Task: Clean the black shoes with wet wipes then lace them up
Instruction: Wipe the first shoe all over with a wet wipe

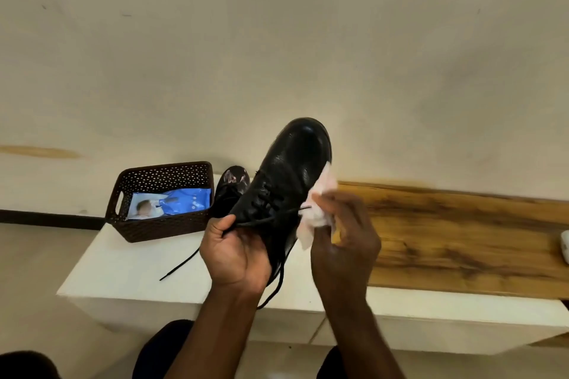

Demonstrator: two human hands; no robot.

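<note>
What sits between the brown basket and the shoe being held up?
In the head view, the second black shoe stands on the white table between the brown basket and the held shoe, its toe still marked with pale smudges.

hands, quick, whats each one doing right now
Left hand: grips the raised shoe at its heel end.
Right hand: holds a wipe against the shoe's side; blurred.

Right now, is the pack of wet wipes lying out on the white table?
No, the blue pack of wet wipes lies inside the brown basket, which stands on the white table.
</note>
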